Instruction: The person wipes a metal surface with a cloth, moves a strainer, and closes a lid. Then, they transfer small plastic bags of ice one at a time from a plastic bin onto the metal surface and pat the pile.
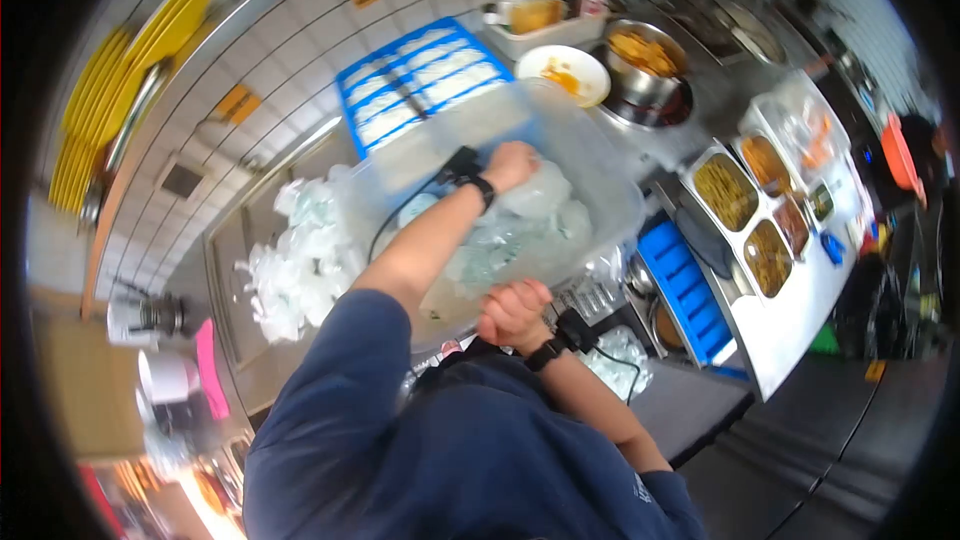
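Observation:
A large translucent plastic tub point(612, 180) stands before me with several clear knotted bags point(540, 190) of pale content inside. My left hand point(512, 166) reaches over the tub, its fingers curled at the top of one bag; what it grips is too blurred to tell. My right hand point(514, 314) is at the tub's near edge, its fingers curled in, and nothing can be made out in it. Both wrists carry dark bands with small black devices and cables. White plastic bags point(305, 265) lie heaped to the left of the tub.
A blue crate point(420, 75) with white packs stands behind the tub. At the back are a white bowl point(582, 62) and a metal pot point(650, 65) of food. Food containers point(725, 188) and a blue divided tray point(683, 280) are on the right.

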Demonstrator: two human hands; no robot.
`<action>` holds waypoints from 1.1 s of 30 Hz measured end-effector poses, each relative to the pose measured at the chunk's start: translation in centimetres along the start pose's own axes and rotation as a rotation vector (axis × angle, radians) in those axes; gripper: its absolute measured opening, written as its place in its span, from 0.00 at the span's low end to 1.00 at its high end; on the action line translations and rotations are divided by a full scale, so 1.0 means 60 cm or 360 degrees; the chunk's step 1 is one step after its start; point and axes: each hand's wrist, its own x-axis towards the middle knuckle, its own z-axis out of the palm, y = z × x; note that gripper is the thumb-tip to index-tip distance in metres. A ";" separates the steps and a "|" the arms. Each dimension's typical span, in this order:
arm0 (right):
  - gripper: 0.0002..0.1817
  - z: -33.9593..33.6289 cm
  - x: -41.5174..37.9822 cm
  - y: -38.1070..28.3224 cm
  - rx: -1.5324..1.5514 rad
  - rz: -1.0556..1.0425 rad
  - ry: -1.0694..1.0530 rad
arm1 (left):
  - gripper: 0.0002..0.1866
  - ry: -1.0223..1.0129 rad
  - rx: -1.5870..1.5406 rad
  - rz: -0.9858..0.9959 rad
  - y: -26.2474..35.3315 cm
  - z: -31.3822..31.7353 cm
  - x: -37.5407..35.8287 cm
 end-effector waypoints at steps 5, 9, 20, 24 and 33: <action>0.07 0.000 -0.020 0.003 0.0040 0.0022 -0.0117 | 0.13 0.0118 0.0217 0.0356 0.024 -0.032 0.012; 0.09 -0.001 0.003 -0.005 -0.0160 -0.0014 -0.0122 | 0.11 0.0430 -0.0461 0.0205 0.074 -0.253 -0.074; 0.10 0.017 -0.056 0.031 -0.0406 0.0276 -0.0227 | 0.16 0.0933 0.0087 -0.0582 -0.196 -0.612 -0.323; 0.12 0.028 -0.069 0.029 -0.0245 0.0573 -0.0110 | 0.14 0.0872 0.0586 -0.0925 -0.382 -0.597 -0.386; 0.17 0.014 0.033 -0.056 -0.0530 0.0280 -0.0094 | 0.07 0.0208 0.1489 -0.1784 -0.781 -0.405 -0.457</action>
